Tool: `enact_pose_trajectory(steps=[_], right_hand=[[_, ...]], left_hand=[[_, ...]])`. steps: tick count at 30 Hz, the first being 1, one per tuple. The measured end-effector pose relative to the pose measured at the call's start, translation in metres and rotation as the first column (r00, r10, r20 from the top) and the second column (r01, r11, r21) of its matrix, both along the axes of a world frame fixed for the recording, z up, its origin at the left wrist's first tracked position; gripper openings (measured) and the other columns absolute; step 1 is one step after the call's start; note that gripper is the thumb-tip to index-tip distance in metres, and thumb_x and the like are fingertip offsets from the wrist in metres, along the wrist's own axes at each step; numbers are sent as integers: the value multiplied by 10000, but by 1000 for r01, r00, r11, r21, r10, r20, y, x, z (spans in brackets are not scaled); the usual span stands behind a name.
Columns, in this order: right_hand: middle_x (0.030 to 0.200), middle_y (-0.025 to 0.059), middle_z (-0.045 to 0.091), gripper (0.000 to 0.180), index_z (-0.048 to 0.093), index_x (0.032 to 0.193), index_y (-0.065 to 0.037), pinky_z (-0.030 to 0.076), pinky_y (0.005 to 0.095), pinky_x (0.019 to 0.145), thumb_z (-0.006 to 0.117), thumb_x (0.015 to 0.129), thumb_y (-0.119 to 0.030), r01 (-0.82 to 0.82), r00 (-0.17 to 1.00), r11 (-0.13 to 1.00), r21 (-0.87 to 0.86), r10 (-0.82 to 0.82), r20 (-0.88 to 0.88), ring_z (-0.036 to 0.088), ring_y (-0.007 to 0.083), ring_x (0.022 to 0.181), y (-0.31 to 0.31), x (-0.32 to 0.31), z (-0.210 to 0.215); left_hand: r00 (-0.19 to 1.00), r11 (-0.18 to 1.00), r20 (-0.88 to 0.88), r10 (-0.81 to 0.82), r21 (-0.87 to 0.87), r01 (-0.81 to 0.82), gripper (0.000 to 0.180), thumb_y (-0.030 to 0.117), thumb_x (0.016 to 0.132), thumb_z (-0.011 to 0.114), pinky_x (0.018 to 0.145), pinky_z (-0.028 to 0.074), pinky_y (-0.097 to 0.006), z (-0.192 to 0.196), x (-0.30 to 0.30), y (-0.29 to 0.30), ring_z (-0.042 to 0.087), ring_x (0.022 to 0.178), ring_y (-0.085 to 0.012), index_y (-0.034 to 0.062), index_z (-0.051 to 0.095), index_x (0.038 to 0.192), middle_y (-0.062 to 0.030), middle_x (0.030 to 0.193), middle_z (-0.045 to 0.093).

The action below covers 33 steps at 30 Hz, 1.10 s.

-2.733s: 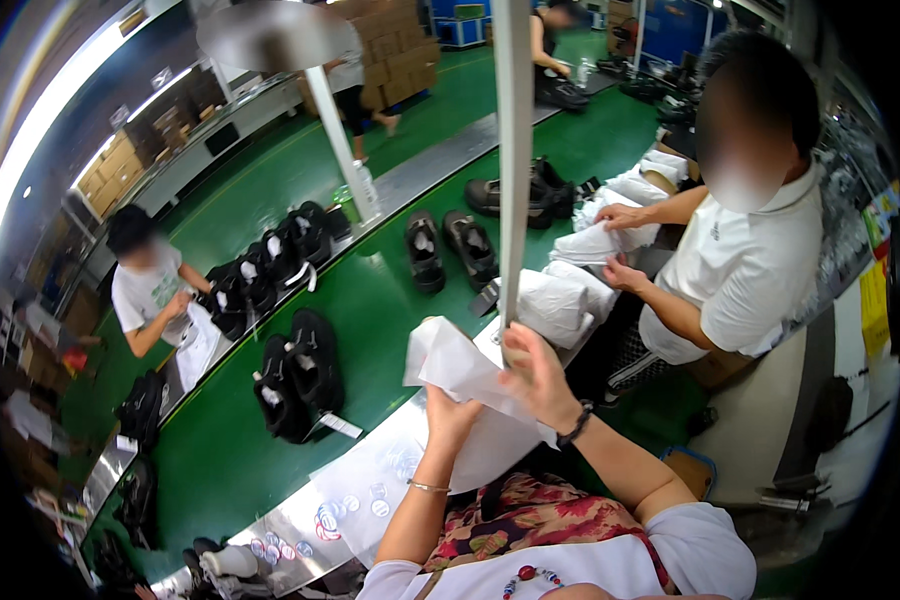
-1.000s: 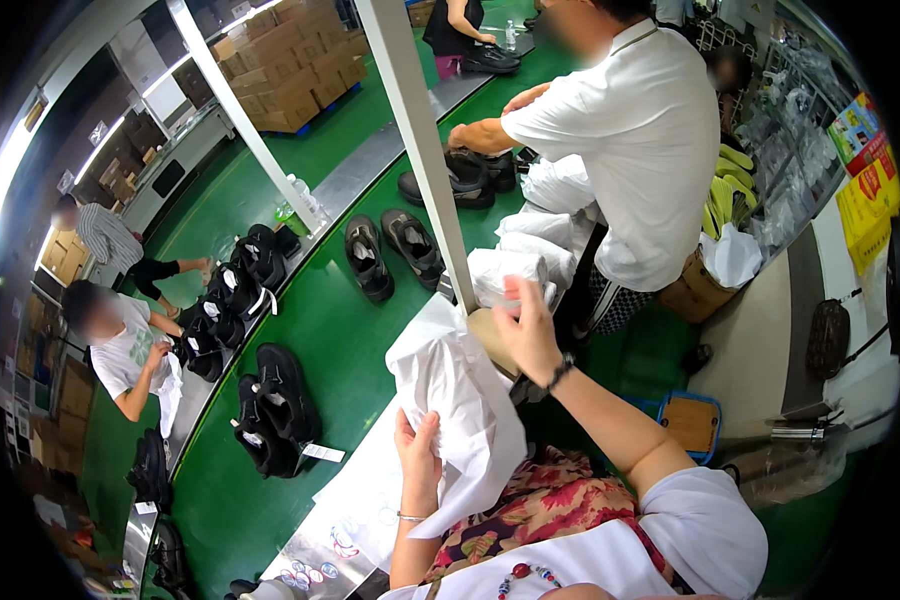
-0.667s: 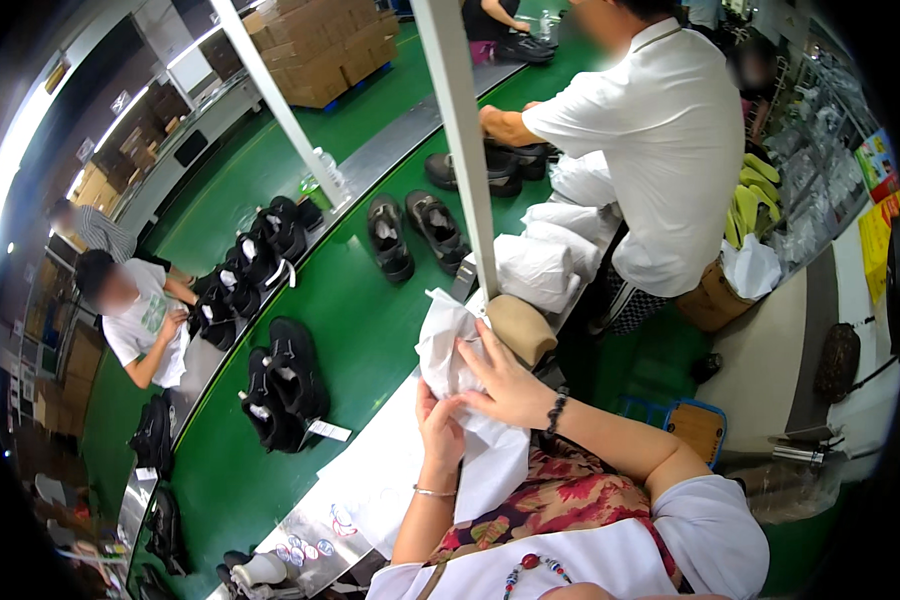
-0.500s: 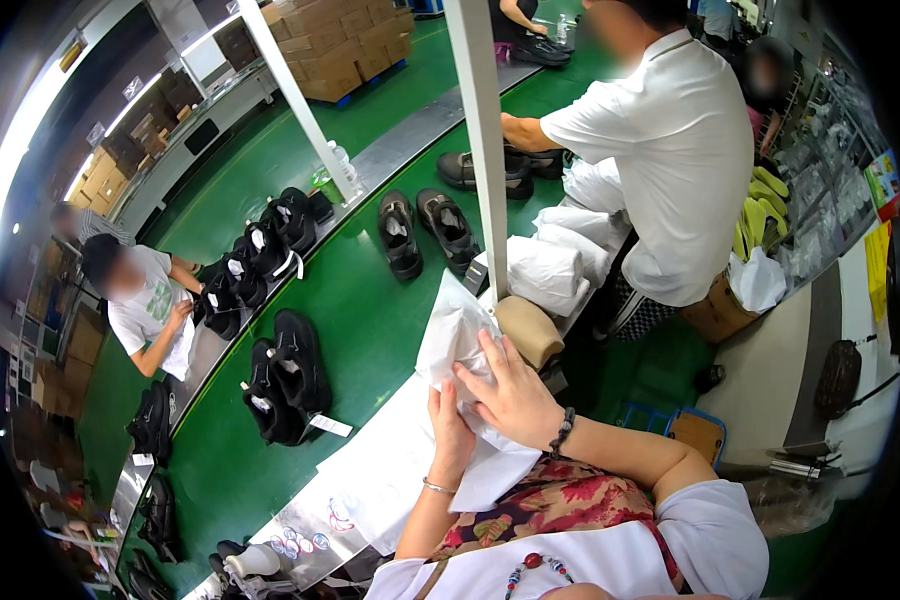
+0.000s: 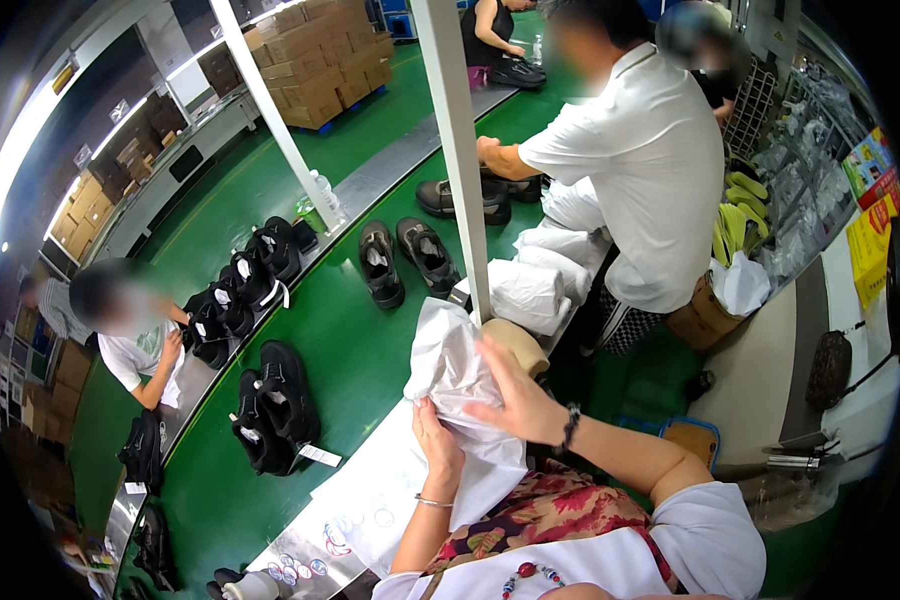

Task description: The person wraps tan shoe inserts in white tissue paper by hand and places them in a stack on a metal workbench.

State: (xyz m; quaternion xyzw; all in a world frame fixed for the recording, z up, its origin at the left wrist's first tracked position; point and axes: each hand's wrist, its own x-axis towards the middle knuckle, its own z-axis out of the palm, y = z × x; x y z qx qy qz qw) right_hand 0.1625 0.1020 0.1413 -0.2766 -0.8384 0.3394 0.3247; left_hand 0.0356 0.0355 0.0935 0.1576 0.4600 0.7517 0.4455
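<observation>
Right in front of me is a crumpled sheet of white wrapping paper (image 5: pixel 455 365), bunched into a rounded bundle with a loose part hanging toward my lap. What may be inside it is hidden. My left hand (image 5: pixel 437 445) grips the bundle's lower left side, fingertips pressed to the paper. Against its right side, my right hand (image 5: pixel 520 400) is open, fingers extended and slightly blurred. More flat white sheets (image 5: pixel 365 490) lie on the bench beside my left forearm.
A white post (image 5: pixel 457 160) rises beyond the bundle, with a beige rounded object (image 5: pixel 515 345) at its foot. Black shoes (image 5: pixel 275 405) and dark grey shoes (image 5: pixel 407 260) stand on the green bench (image 5: pixel 345 340). White wrapped bundles (image 5: pixel 530 290) lie near a co-worker in white (image 5: pixel 635 170).
The paper's pointed upper corner has folded into a rounder, more crumpled bundle. My right hand has shifted from the paper's front toward its right side. The view has turned slightly.
</observation>
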Motion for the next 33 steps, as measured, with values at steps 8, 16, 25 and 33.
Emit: enact_pose_trajectory(steps=[8,16,25,33], right_hand=[[1371,272,247,1081,36,1390,36,245,353,1052,760,686,-351,-45,999,922,-384,52,8,273,337,1287,28,-24,-19],[1377,236,260,1123,28,1392,40,244,335,1051,797,647,-302,-28,975,871,-490,-84,-206,265,292,1296,33,-22,-4],[1380,254,228,1189,-60,1392,16,273,349,1039,797,634,-309,16,999,933,-360,0,44,292,317,1276,30,-24,-11],[1410,207,203,1177,-60,1384,49,225,303,1058,809,636,-215,-15,970,896,-444,-95,-225,241,253,1302,33,-11,-11]], left_hand=[[997,1000,-73,19,18,-17,344,209,930,366,914,382,-295,-7,3,-2,496,1060,-175,0,453,1190,-99,1160,522],[993,991,103,-52,125,39,331,199,949,357,949,377,-334,-9,-5,-3,494,1089,-205,-9,441,1192,-115,1181,517],[999,993,-30,-21,117,24,218,88,931,427,862,423,-259,8,-9,6,537,973,-140,-24,507,1101,-78,1089,564],[989,991,95,116,58,-122,190,76,924,425,810,435,-248,13,-5,14,548,891,-125,-24,524,1051,-56,977,591]])
